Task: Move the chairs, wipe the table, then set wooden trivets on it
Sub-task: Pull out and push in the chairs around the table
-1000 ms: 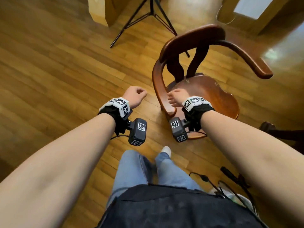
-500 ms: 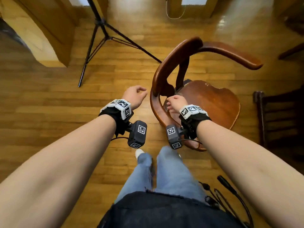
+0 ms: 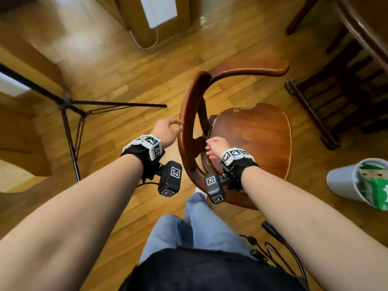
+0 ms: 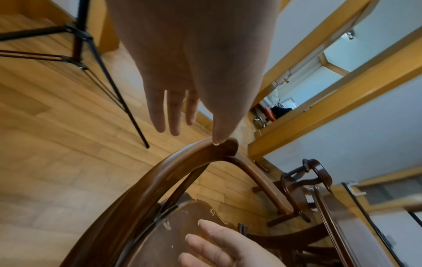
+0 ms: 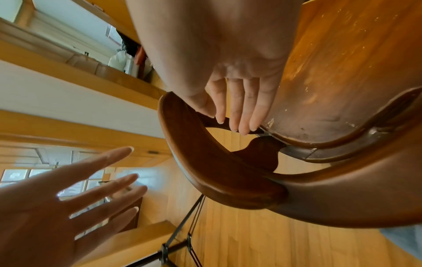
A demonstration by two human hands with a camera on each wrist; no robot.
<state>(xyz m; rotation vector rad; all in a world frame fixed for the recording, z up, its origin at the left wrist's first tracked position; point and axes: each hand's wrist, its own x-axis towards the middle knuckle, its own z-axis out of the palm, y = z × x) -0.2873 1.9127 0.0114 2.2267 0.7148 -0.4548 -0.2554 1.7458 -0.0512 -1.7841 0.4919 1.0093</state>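
A dark brown wooden chair (image 3: 252, 139) with a curved back rail (image 3: 186, 114) stands on the floor in front of me. My left hand (image 3: 169, 130) is at the outer side of the rail. In the left wrist view its fingers (image 4: 173, 112) are straight and the thumb tip touches the rail's top (image 4: 219, 146). My right hand (image 3: 215, 145) hovers inside the rail over the back of the seat, its fingers (image 5: 237, 108) straight and holding nothing. The dark table's edge (image 3: 369, 26) shows at the top right. No trivets or cloth are in view.
A black tripod (image 3: 69, 110) stands on the wooden floor to the left. Another dark chair (image 3: 336, 101) sits under the table at the right. A grey bin (image 3: 344, 181) with green rubbish is at the right edge. A door frame and a white cable (image 3: 147, 43) lie ahead.
My right hand has let go of the chair's back rail and opened. My left hand has uncurled from a fist and moved right to the rail. The view has turned towards the table.
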